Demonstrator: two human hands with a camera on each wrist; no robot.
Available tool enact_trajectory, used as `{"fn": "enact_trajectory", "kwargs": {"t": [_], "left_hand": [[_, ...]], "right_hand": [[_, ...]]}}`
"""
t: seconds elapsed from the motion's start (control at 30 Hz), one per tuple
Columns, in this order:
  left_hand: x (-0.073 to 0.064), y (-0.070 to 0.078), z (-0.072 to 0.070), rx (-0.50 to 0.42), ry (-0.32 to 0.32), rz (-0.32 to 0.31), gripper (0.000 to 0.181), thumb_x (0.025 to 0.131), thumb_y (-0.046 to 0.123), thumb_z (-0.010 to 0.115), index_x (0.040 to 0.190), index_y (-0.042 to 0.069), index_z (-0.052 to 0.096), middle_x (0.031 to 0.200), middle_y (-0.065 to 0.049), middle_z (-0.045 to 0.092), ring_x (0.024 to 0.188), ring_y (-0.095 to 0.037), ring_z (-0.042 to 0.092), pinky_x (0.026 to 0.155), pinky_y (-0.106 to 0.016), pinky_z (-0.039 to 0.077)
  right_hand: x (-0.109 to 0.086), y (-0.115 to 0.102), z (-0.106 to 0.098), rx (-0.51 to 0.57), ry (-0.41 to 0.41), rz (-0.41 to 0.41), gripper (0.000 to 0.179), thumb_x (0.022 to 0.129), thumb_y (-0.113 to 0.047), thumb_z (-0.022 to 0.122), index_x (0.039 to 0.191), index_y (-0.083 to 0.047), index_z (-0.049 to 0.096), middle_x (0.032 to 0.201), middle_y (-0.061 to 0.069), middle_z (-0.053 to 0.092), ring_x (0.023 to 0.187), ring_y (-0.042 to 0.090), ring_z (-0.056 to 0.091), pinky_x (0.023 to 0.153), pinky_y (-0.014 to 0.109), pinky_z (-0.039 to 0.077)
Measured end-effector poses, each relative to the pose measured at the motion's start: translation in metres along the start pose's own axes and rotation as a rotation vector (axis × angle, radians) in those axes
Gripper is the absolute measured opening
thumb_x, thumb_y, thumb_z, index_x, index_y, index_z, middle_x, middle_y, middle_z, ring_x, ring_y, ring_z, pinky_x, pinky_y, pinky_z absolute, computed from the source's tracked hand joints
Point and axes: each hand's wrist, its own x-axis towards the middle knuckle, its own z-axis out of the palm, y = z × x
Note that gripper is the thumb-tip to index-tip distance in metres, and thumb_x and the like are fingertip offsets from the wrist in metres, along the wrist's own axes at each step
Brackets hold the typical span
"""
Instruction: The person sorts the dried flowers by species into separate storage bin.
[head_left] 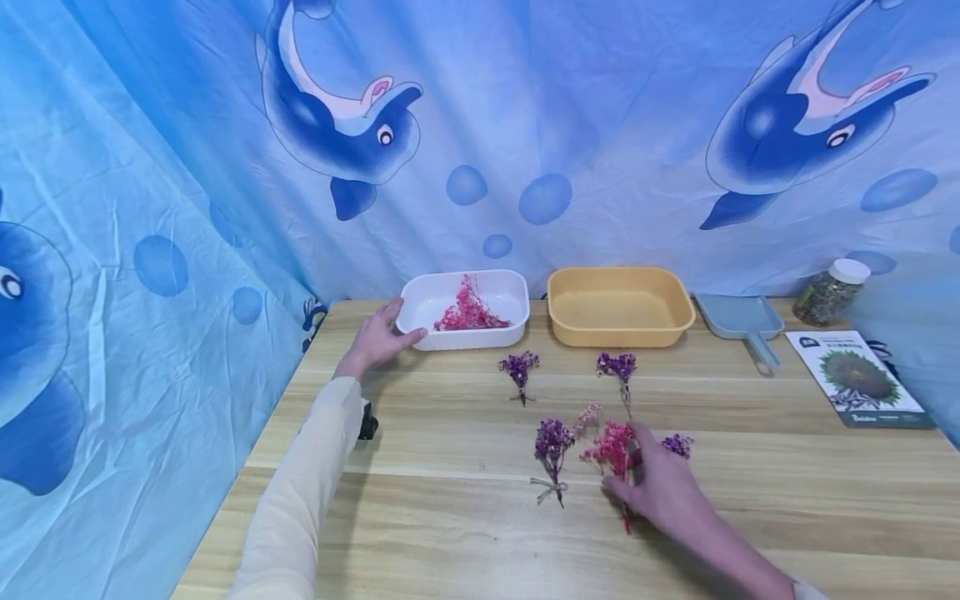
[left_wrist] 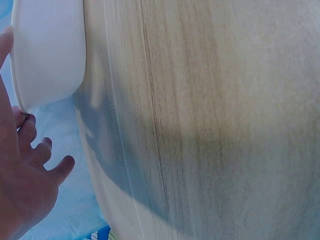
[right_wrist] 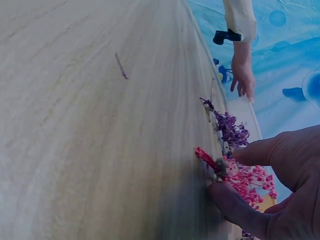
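My left hand [head_left: 377,340] grips the left end of a white plastic basin [head_left: 480,339], with the thumb at its front corner and fingers at the left rim. A pink dried-flower bunch [head_left: 468,308] lies inside that basin. On the table, my right hand [head_left: 667,487] is at another pink dried-flower bunch [head_left: 613,446]. Its thumb and forefinger stand apart on either side of the tied stems [right_wrist: 219,167]. Just left of this bunch lies a purple dried-flower bunch [head_left: 553,442] tied with twine. More purple bunches lie farther back [head_left: 519,371], [head_left: 617,367], and one [head_left: 677,445] is partly hidden behind the right hand.
A yellow basin [head_left: 622,336] stands right of the white one. Farther right are a blue-grey dustpan [head_left: 738,317], a lidded jar [head_left: 828,293] lying tilted, and a printed booklet [head_left: 858,379]. A dolphin-patterned curtain [head_left: 600,150] borders the table's back and left. A small stem piece [right_wrist: 121,66] lies on the wood.
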Motion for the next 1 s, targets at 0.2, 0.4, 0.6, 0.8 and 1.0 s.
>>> {"fn": "enact_trajectory", "kwargs": {"t": [0.2,0.4,0.6,0.8,1.0], "left_hand": [[-0.001,-0.001,0.000,-0.001,-0.001,0.007,0.103,0.089,0.066,0.061,0.160,0.006,0.017,0.163,-0.020,0.017,0.148,-0.044,0.014,0.116,-0.063,0.017],[0.000,-0.001,0.000,0.003,0.001,0.006,0.103,0.089,0.066,0.061,0.160,0.006,0.017,0.163,-0.020,0.017,0.148,-0.044,0.015,0.116,-0.062,0.017],[0.000,0.001,0.000,-0.004,0.005,0.011,0.103,0.089,0.065,0.062,0.160,0.005,0.018,0.163,-0.021,0.018,0.147,-0.044,0.015,0.116,-0.062,0.018],[0.000,0.003,-0.001,-0.006,0.009,0.009,0.102,0.089,0.064,0.062,0.159,0.005,0.018,0.163,-0.021,0.019,0.148,-0.044,0.015,0.117,-0.061,0.017],[-0.001,0.002,0.000,-0.010,0.009,0.006,0.102,0.089,0.064,0.063,0.160,0.005,0.017,0.163,-0.021,0.018,0.147,-0.044,0.015,0.117,-0.061,0.017]], "right_hand": [[0.002,0.001,0.008,-0.066,0.027,-0.022,0.100,0.068,-0.024,0.092,0.142,0.015,0.038,0.112,0.030,0.063,0.080,0.031,0.064,0.077,0.047,0.059],[0.004,0.003,0.014,-0.097,0.037,-0.022,0.092,0.068,-0.018,0.091,0.140,0.013,0.042,0.116,0.036,0.060,0.101,0.050,0.062,0.087,0.061,0.053],[0.004,0.005,0.014,-0.087,0.045,-0.018,0.086,0.071,-0.012,0.088,0.140,0.013,0.043,0.110,0.030,0.063,0.093,0.042,0.064,0.082,0.057,0.056],[0.003,0.005,0.012,-0.020,0.033,-0.001,0.086,0.071,-0.008,0.087,0.142,0.011,0.041,0.096,0.014,0.063,0.072,0.021,0.058,0.062,0.035,0.057],[0.004,0.003,0.007,0.035,0.049,-0.044,0.086,0.070,-0.003,0.087,0.142,0.010,0.042,0.081,0.003,0.058,0.061,0.012,0.051,0.048,0.022,0.049]]}}
